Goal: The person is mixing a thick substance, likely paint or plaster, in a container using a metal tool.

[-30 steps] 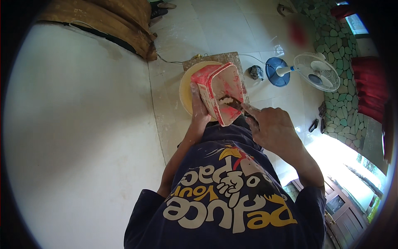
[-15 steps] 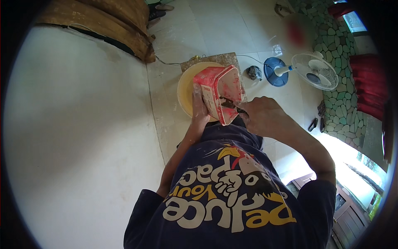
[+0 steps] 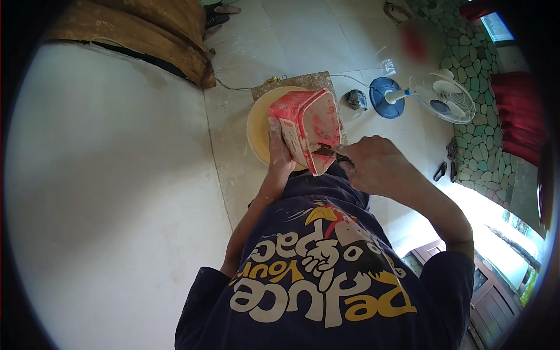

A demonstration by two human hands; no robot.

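Observation:
My left hand (image 3: 280, 149) is closed round the side of a red rectangular plastic tub (image 3: 296, 131), smeared with white residue. The tub is tilted, its opening facing right. In my right hand (image 3: 378, 166) is a small putty knife (image 3: 324, 150) with a dark blade, which reaches inside the tub near its lower inner edge. My fingers cover most of its handle. Below the tub stands a round cream-coloured basin (image 3: 256, 128), partly hidden by the tub and my left hand.
A whitish wall (image 3: 116, 192) fills the left side. Under the basin lies a stained board (image 3: 318, 81). A standing fan (image 3: 442, 98) and a dark bundle (image 3: 355, 100) are beyond it to the right. A brown cover (image 3: 134, 29) hangs far left; a cable (image 3: 233, 87) crosses the tiles.
Inside the tub, the putty knife's blade has shifted slightly down and to the right with my right hand. My left hand still holds the tub, turned very slightly.

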